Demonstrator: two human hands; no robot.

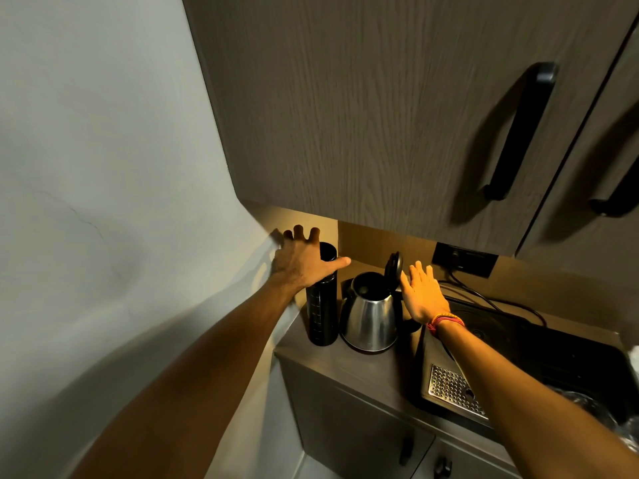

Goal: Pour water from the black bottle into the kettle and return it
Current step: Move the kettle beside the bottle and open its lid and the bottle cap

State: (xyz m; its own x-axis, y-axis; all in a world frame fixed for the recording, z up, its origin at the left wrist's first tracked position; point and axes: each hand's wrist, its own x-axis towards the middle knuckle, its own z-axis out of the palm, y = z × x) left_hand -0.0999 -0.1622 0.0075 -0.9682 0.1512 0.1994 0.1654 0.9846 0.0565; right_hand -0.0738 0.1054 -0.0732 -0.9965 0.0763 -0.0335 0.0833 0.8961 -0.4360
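The left hand (304, 261) is spread wide, fingers fanned and thumb stuck out, right at the top of the black bottle (322, 299). It covers the bottle's upper left side but has not closed around it, so it grips nothing; I cannot tell whether the palm is touching. That open spread suits a wide grasp around a round body, which is probably the step in hand.

The bottle stands upright just left of the kettle (370, 314), near enough that a pour would need only a lift and a tilt.

The right hand (423, 293) is also open and flat, fingers straight, just right of the kettle beside its raised lid (395, 269). It holds nothing. Its thumb side looks close to the lid, perhaps to keep it tipped back so the mouth stays clear for the water.

The kettle sits on the counter (345, 368), and right of the kettle lies a dark sink (553, 357) with a perforated metal drain plate (453, 388).
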